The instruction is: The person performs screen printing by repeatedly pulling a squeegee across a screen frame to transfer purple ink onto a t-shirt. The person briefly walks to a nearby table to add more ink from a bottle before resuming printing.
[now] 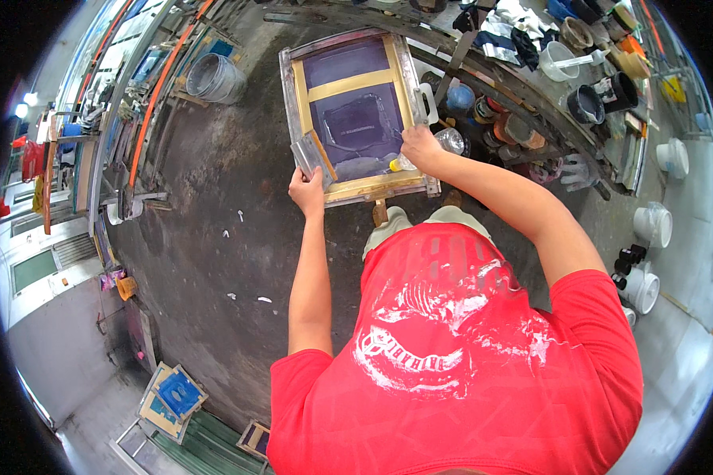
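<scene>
A screen frame (348,63) with a purple mesh and yellow tape tilts in front of me, a glossy, uneven patch at its middle. My left hand (307,187) is at its lower left edge, closed on a flat metal-and-wood tool (315,158) that rests against the frame. My right hand (421,149) is closed on a translucent bottle with a yellow cap (398,165) at the frame's lower right; the hand partly hides the bottle, whose cap points down-left toward the mesh.
A metal rack (515,95) with containers and cloths runs along the right. White buckets (653,226) line the right wall. Left are shelves (112,127) of frames and a grey bucket (214,79). Several small frames (178,392) lean at lower left on the dark floor (214,285).
</scene>
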A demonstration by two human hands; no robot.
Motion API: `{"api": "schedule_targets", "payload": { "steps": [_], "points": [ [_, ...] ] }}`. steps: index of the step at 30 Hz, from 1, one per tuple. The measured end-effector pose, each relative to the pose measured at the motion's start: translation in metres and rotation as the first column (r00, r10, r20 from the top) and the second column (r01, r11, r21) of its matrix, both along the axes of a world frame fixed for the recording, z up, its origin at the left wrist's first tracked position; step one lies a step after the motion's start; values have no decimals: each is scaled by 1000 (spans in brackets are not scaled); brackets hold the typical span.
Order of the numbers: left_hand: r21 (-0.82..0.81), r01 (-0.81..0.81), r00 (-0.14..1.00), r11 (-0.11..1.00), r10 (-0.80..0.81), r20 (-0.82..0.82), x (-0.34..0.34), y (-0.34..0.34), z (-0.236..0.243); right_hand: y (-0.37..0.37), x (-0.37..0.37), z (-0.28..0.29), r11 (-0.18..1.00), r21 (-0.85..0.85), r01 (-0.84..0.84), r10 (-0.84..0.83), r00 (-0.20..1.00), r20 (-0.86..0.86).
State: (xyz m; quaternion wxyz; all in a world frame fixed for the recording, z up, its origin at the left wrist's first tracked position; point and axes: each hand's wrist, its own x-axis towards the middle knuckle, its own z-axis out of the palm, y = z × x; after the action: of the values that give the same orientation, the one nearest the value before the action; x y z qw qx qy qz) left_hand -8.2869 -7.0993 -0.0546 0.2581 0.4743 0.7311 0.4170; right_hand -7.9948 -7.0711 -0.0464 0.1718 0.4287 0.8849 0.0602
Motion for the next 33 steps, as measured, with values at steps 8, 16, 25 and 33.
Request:
{"api": "schedule_targets", "payload": {
  "steps": [8, 16, 25, 33],
  "points": [
    [-55, -39, 977, 998, 27, -212, -14, -9, -22, -1, 23, -2, 998, 8, -66, 66, 976, -207],
    [16, 93, 992, 996, -94, 79, 99, -4, -46, -53, 91, 31, 934, -39, 354, -324, 800, -505],
    [-154, 191, 944, 969, -138, 299, 150, -9, -67, -113, 118, 60, 740, -269, 617, -589, 399, -703],
    [-67, 14, 996, 998, -8, 90, 17, 12, -41, -151, 124, 58, 694, -329, 641, -594, 250, -765]
  ]
}}
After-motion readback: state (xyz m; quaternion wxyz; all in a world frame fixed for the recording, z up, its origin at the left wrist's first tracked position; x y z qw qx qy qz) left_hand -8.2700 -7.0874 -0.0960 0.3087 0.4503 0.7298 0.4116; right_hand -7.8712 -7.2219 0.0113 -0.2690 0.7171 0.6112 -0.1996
